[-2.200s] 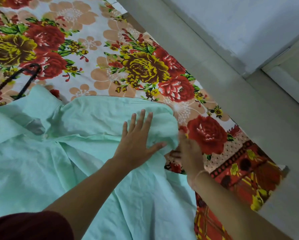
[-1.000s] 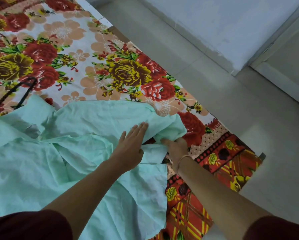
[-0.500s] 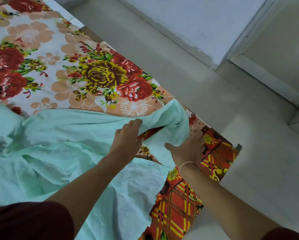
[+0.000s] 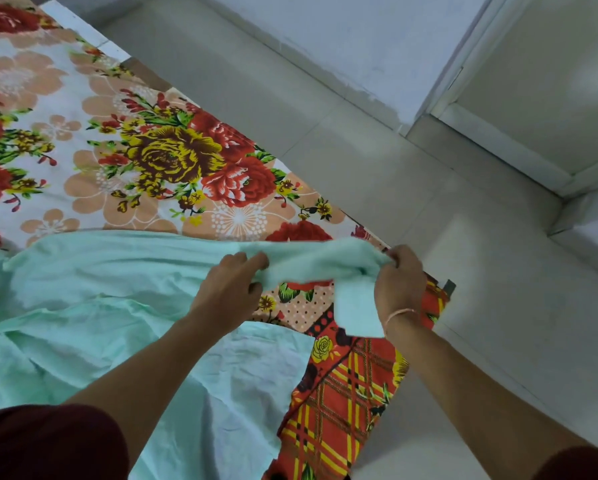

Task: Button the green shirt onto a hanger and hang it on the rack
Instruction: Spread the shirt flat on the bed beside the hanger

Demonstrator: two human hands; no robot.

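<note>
The pale green shirt point(image 4: 93, 306) lies spread over a floral bedsheet point(image 4: 124, 150). One sleeve point(image 4: 322, 263) is stretched out to the right, lifted off the sheet. My left hand point(image 4: 230, 289) grips the sleeve partway along it. My right hand point(image 4: 399, 284) pinches the sleeve's end near the bed's right edge, and the cuff hangs down beside that wrist. No hanger or rack is in view.
The bed's right edge runs diagonally from top left to lower right, with a red and yellow checked border point(image 4: 342, 393). Beyond it is a pale tiled floor point(image 4: 481, 306), a white wall point(image 4: 342, 36) and a door frame point(image 4: 464, 81).
My left hand went from pressing flat on the shirt to gripping the sleeve. My right hand pulled the sleeve end out to the right. The view swung right, and the black hanger left the frame.
</note>
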